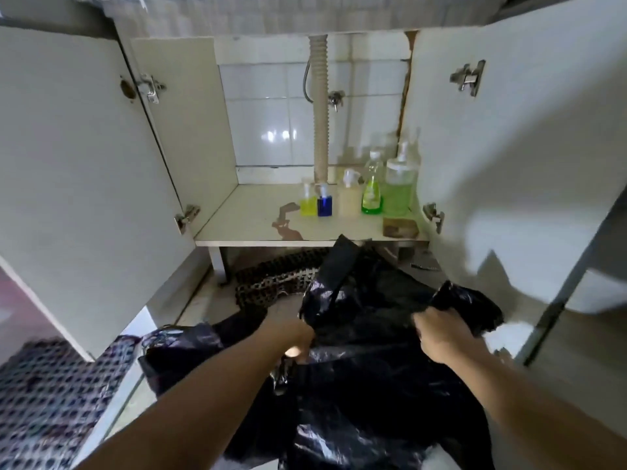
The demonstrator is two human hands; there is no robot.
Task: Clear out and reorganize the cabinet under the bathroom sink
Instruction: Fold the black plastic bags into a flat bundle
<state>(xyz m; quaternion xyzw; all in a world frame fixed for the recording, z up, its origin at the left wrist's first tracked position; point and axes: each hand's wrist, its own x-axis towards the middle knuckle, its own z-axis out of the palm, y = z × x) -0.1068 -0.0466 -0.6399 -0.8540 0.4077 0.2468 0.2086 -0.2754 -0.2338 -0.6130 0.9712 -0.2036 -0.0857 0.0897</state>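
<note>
Under-sink cabinet (217, 228): both doors stand open. Landmark taken as the corrugated drain pipe (321, 106) at the back wall.

Just right of the pipe's foot, on the shelf, five bottles stand upright in a row: a small yellow bottle (308, 205), a small blue bottle (325, 204), a pale cream bottle (348, 198), a green dish-liquid bottle (372, 189) and a large green pump bottle (400, 184), the last nearest the right wall. Further right and forward of the pipe, at the shelf's front edge, lies a brown block (400, 227); what it is cannot be told. A brown stain (286, 220) marks the shelf in front of the pipe.

Below and forward of the pipe, off the shelf, a black rubbish bag (369, 340) is held over the floor. The left hand (293, 337) grips one bunched edge; the right hand (441, 337) grips the opposite edge, fingers curled into the plastic.

Assessment: the clearing stage appears largely done and the bottles look regrouped; the step in hand is handling the bag, either opening or closing its mouth, which cannot be told. The next move calls for a firm hold on both edges.
</note>
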